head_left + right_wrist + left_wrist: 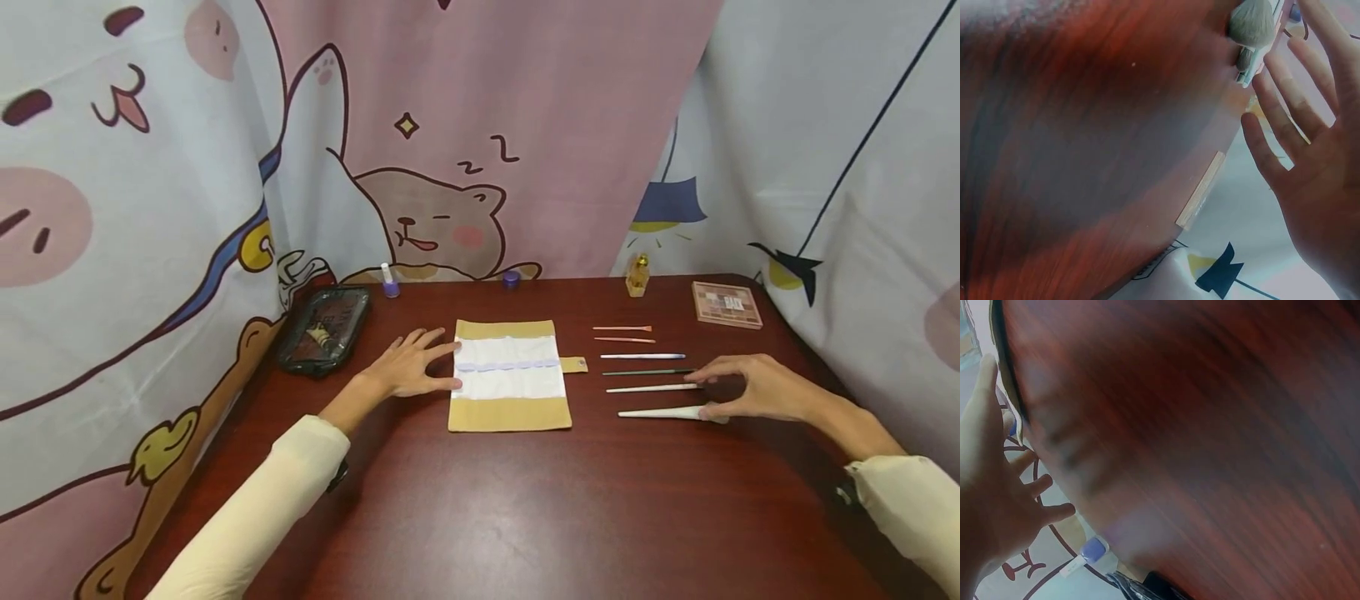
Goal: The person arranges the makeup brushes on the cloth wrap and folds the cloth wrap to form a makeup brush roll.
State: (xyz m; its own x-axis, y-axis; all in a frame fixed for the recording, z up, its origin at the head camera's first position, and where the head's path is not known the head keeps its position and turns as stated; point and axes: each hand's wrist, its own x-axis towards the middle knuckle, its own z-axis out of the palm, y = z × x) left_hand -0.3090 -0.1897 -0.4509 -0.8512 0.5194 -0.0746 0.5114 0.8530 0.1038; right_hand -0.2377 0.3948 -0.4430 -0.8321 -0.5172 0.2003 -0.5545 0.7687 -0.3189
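My left hand (408, 364) touches the left edge of an unfolded cloth brush roll (510, 415), thumb and forefinger spread apart. The roll is tan along top and bottom, white inside with a lilac strip, and has a snap tab (574, 365) on its right. To its right, several slender brushes lie in a row. My right hand (765, 387) is over their right ends, thumb at the large white-handled makeup brush (656, 413), fingertips by a thinner white brush (645, 389). In the right wrist view its fingers are extended beside the grey bristles (1252, 25).
Along the back stand a purple nail polish bottle (390, 283), a small purple jar (512, 279) and a gold bottle (637, 277). An eyeshadow palette (726, 305) lies at back right. A dark tray (326, 329) is at left. Printed curtains surround the table (480, 517).
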